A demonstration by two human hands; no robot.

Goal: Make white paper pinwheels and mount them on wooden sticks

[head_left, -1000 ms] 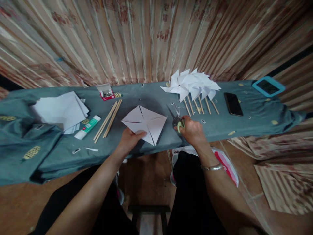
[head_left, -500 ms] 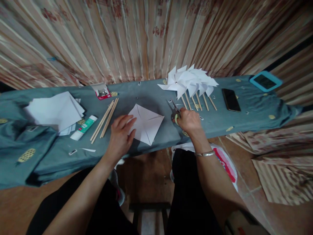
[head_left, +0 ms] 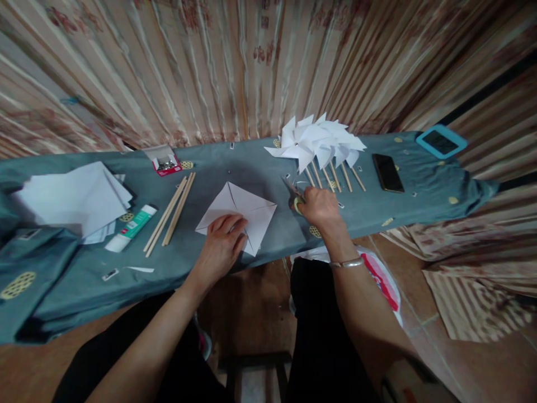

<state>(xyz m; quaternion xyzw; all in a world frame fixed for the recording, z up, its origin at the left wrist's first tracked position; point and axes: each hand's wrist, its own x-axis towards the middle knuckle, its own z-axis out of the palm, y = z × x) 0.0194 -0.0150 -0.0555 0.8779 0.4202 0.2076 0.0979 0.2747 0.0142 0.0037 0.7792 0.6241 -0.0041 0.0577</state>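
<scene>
A square of white paper [head_left: 260, 215] lies flat on the cloth in front of me, with dark lines or cuts running from its corners towards the middle. My left hand [head_left: 222, 240] is on its lower left part, fingers bent and drawn together against the sheet, the fingertips partly hidden. Right of the paper, my right hand [head_left: 321, 207] grips scissors [head_left: 297, 201] by their light green handle. The blades point up and left, low over the cloth. Just beyond that hand lie several white paper pinwheels [head_left: 302, 143] on wooden sticks, overlapping in a row.
Left of the paper are several wooden sticks [head_left: 170, 215], a glue stick [head_left: 131, 228], a stack of white paper [head_left: 71, 196] and an open red box [head_left: 166, 163] of small metal pieces. A phone [head_left: 388, 173] and a blue-framed device [head_left: 441, 141] lie at right. A curtain [head_left: 235, 67] hangs behind.
My left hand has moved from the paper's left edge further onto it, its fingers drawing together. The right hand still holds the scissors, nearly in place. The view has shifted slightly.
</scene>
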